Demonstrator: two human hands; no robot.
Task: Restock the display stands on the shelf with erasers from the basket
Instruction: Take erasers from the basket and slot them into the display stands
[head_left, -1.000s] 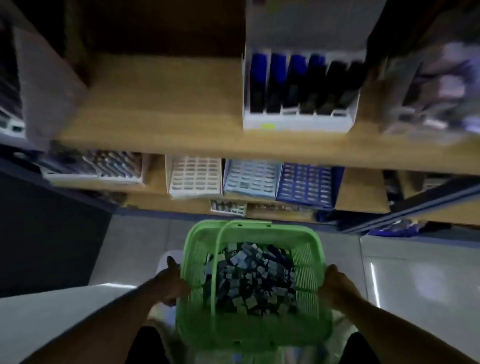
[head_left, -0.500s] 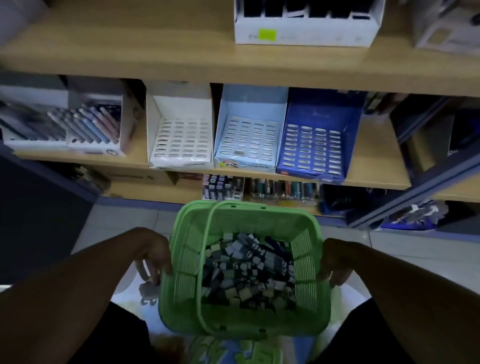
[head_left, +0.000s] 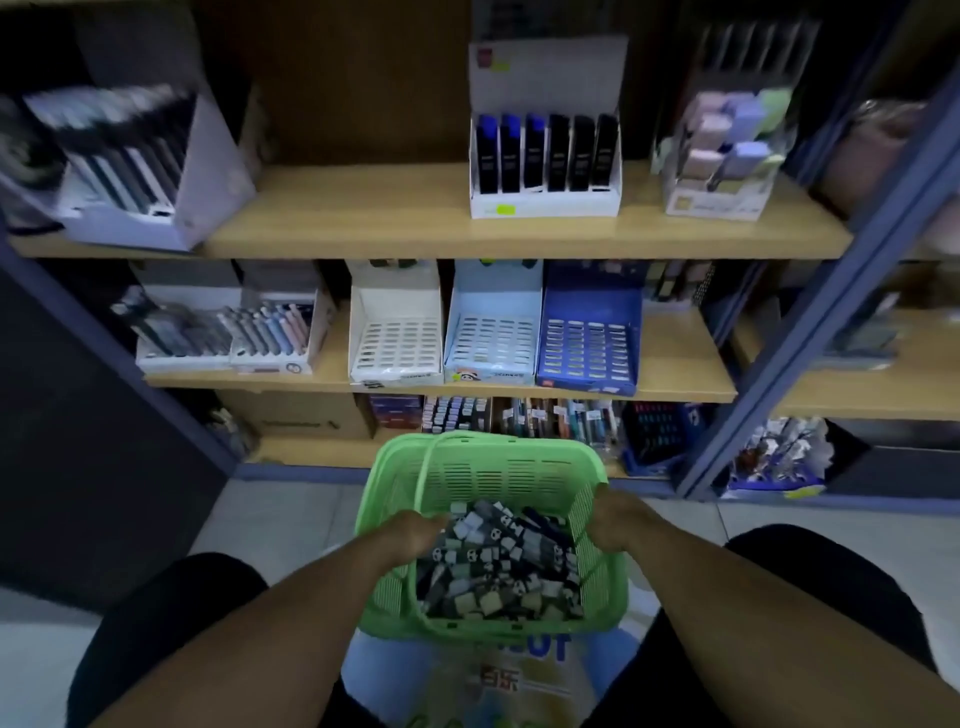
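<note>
left hand (head_left: 415, 532) dips into basket (head_left: 483, 467) over erasers (head_left: 493, 561), grip unclear | right hand (head_left: 615, 519) curls on basket's right wall | tip: grab a few, keep basket steady

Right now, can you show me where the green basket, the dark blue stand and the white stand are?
green basket (head_left: 488, 470): head view, on its far slotted wall.
dark blue stand (head_left: 587, 345): head view, on its slotted sloping face.
white stand (head_left: 397, 343): head view, on its slotted sloping face.
</note>
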